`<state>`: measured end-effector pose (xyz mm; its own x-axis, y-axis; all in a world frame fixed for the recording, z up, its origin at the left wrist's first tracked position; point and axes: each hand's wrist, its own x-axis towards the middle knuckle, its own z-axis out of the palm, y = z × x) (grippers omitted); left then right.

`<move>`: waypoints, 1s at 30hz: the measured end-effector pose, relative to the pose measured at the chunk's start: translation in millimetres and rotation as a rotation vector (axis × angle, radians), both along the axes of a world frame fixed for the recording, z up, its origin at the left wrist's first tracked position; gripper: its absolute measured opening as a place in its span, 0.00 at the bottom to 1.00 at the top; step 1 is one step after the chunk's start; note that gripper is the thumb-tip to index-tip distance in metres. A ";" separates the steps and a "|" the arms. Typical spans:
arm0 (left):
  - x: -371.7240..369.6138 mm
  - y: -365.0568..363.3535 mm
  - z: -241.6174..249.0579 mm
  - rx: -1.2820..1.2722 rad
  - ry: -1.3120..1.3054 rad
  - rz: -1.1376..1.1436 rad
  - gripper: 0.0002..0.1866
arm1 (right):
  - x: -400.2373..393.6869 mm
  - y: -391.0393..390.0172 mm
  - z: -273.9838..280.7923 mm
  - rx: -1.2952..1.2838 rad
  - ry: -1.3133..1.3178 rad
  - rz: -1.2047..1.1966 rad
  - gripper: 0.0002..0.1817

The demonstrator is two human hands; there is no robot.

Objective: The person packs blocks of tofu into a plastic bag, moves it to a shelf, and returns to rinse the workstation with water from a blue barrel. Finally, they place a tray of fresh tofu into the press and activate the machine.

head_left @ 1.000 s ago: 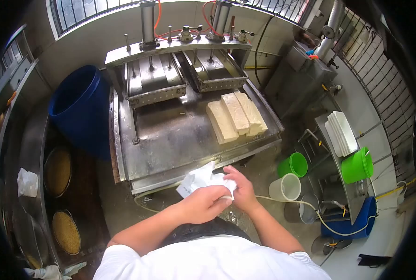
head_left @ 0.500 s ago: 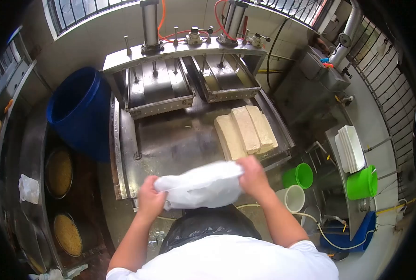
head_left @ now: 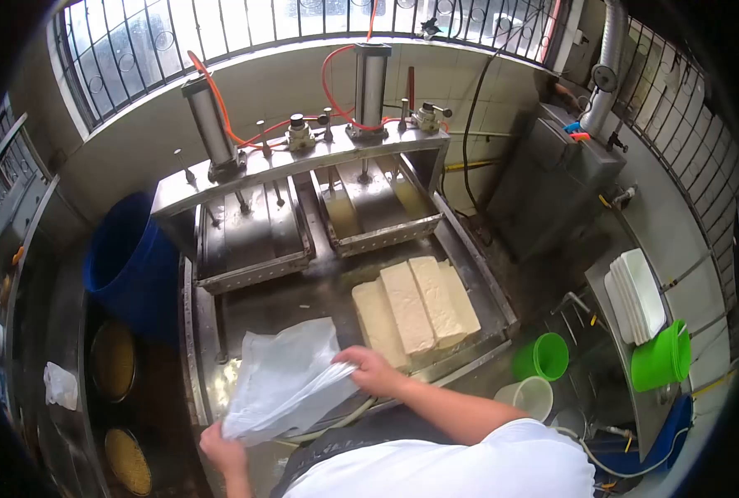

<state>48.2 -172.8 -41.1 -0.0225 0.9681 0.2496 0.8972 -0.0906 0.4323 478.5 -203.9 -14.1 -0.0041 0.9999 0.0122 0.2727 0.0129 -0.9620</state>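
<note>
A thin, slightly see-through white cloth [head_left: 290, 373] is stretched at a slant between my two hands, over the front of the steel press table [head_left: 336, 299]. At its lower left corner my left hand [head_left: 222, 448] is closed on the edge. My right hand [head_left: 371, 371] grips the bunched upper right edge, fingers pinched together. Just beyond my right hand, several cream-coloured blocks that look like tofu [head_left: 415, 305] lie side by side and touching on the table. My right hand is apart from them.
Behind the table top stands a press with two cylinders [head_left: 371, 87] over perforated metal trays [head_left: 257, 274]. A blue barrel [head_left: 129, 266] and round pans of yellowish grain-like stuff [head_left: 127, 461] are at left. Green buckets [head_left: 541, 357] and stacked white trays [head_left: 635, 296] are at right.
The cloth has gone from a bunched bundle held level to a spread, slanted sheet. My left hand has moved down and left, my right hand left and lower. The view has shifted.
</note>
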 end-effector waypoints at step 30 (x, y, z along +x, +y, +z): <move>3.2 78.8 74.5 -0.656 -0.566 -0.340 0.20 | 7.7 73.7 6.4 -0.194 0.354 -0.327 0.13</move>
